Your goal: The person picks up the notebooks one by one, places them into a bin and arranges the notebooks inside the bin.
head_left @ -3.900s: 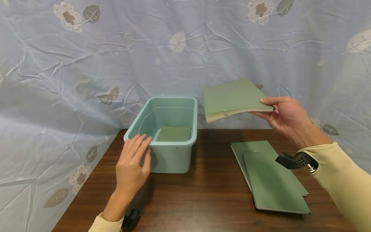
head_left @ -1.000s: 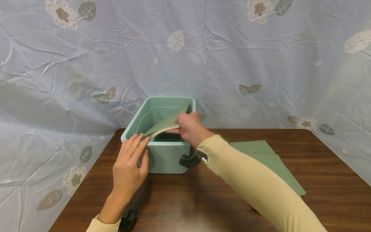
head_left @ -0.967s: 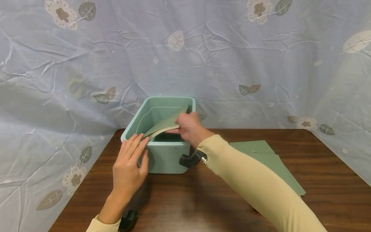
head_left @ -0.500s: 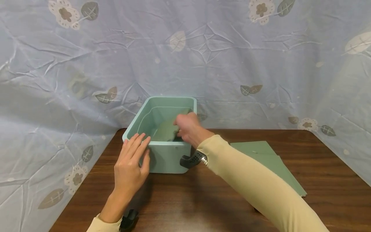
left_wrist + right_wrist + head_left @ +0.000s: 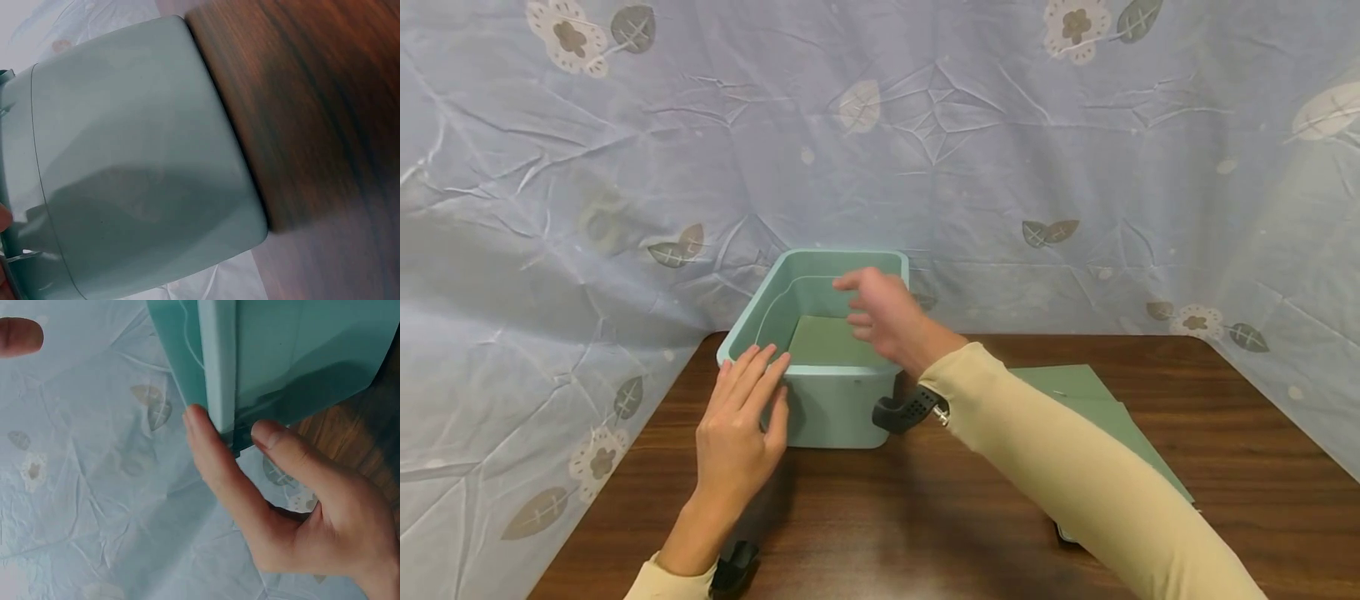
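Green rectangular notebook (image 5: 823, 343) inside pale-teal plastic bin (image 5: 842, 412); two like it (image 5: 1075, 385) remain on brown wood-grain worktop (image 5: 850, 525). Right hand (image 5: 891, 321) released; left hand (image 5: 737, 433) unclenched.

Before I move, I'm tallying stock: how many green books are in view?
3: one book lies inside the teal bin; on the table to its right, a rear book and a front book overlap, partly behind the right sleeve. Others may be hidden underneath.

Before you, a bin (image 5: 838, 412) stands near the far left corner of the surface (image 5: 865, 525), a notebook (image 5: 822, 342) inside; overlapping notebooks (image 5: 1078, 385) lie toward the right edge; a cloth (image 5: 962, 192) hangs behind.
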Available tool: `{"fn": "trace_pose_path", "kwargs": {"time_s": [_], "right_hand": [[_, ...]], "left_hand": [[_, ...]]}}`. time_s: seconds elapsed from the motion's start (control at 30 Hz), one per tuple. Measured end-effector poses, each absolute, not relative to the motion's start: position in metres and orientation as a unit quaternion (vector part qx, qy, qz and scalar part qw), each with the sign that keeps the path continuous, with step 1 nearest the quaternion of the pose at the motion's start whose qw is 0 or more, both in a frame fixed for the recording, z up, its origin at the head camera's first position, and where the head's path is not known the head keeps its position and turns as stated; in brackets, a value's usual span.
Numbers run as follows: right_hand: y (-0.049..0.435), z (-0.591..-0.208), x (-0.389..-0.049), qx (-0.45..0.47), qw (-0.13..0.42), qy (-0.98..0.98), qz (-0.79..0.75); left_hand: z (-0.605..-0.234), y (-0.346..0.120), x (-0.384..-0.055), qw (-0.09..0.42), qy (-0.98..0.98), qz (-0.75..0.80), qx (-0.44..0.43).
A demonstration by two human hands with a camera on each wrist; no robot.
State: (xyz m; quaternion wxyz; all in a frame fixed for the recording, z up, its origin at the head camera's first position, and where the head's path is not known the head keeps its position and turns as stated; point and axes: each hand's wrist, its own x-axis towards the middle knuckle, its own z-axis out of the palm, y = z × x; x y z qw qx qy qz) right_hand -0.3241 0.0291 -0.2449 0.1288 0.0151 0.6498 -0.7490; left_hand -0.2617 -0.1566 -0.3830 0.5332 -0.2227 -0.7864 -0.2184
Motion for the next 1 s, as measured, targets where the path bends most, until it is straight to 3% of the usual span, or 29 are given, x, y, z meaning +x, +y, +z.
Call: {"fn": "trace_pose_path", "kwargs": {"time_s": [0.13, 0.33, 0.6, 0.8, 1.0], "right_hand": [[0.032, -0.241, -0.321, 0.005, 0.106, 0.680, -0.725], [0.049, -0.238, -0.318, -0.071, 0.026, 0.795, -0.602], [0.092, -0.250, -0.318, -0.219, -0.060, 0.929, -0.291], [0.126, -0.257, -0.314, -0.309, -0.039, 0.944, -0.109], [0.155, -0.256, -0.306, -0.307, -0.038, 0.947, -0.089]], "left_hand": [[-0.385, -0.156, -0.261, 0.533, -0.786, -0.220, -0.221], [-0.386, -0.155, -0.262, 0.536, -0.783, -0.225, -0.222], [-0.385, -0.154, -0.263, 0.536, -0.784, -0.220, -0.224], [-0.384, -0.154, -0.262, 0.539, -0.783, -0.218, -0.222], [-0.384, -0.154, -0.262, 0.543, -0.780, -0.217, -0.222]]}}
